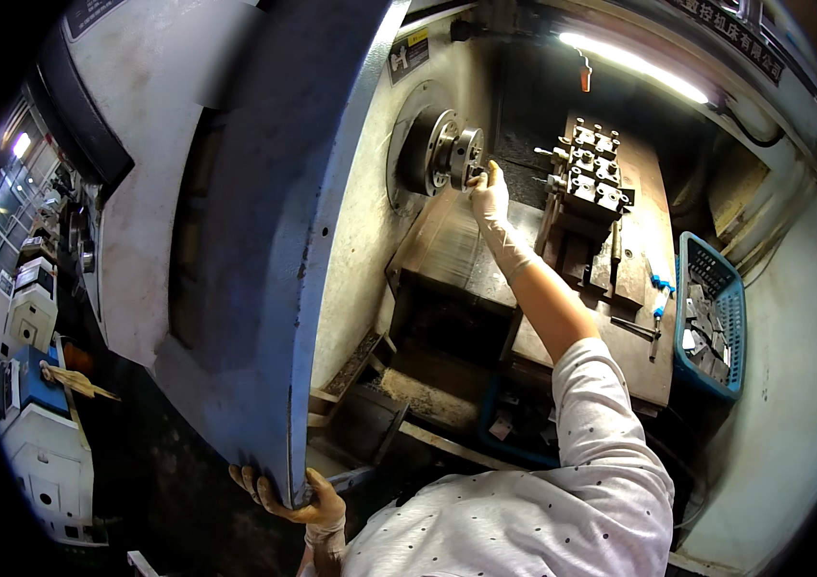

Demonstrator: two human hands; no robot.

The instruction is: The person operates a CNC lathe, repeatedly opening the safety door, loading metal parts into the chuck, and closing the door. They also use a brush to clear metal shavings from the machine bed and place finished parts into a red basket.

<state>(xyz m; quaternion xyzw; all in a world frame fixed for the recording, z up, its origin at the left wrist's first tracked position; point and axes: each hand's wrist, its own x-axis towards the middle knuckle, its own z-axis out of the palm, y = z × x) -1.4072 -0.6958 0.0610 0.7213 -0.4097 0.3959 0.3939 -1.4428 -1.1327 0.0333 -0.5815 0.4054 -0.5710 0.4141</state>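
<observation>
My left hand (298, 502), in a thin glove, wraps round the lower edge of the blue sliding door (283, 288) of a lathe, thumb on one side and fingers on the other. My right arm reaches into the machine. At the face of the round metal chuck (467, 157), my gloved right hand (491, 195) has its fingers closed, with one finger raised. What the fingertips hold at the chuck, if anything, is too small and covered to make out. The chuck sits on the spindle (425, 151) in the pale wall.
Right of my arm stands a tool post block (598, 168) with several holders on the slide. A blue air gun (659, 293) and a T-shaped wrench (653, 337) lie there. A blue basket (737, 332) holds metal parts. A lamp (634, 67) shines above.
</observation>
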